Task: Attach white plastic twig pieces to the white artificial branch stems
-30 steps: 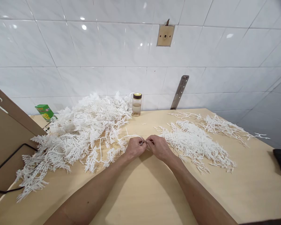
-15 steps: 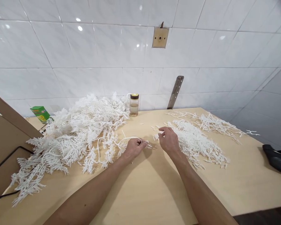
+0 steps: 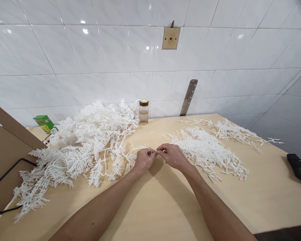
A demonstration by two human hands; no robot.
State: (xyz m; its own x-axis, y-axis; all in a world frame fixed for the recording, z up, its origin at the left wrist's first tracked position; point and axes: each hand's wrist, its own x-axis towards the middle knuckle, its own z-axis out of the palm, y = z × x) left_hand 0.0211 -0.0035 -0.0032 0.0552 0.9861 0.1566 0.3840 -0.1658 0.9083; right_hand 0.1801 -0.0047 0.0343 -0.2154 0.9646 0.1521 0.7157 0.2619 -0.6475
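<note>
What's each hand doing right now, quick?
Left hand: fingers closed on a white branching stem.
Right hand: fingertips pinched together at the left's fingertips; whether they grip a piece cannot be told.

Thin white stem (image 3: 139, 147), gently curved

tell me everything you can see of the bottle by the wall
The bottle stands upright near the back edge of the table, in front of the tiled wall. It looks like clear plastic or glass, roughly cylindrical, with a dark lid that has a yellow ring on top. Pale liquid fills part of it. The large pile of white branching pieces lies just left of it; whether they touch is hard to tell. Neither hand is on it.
</note>
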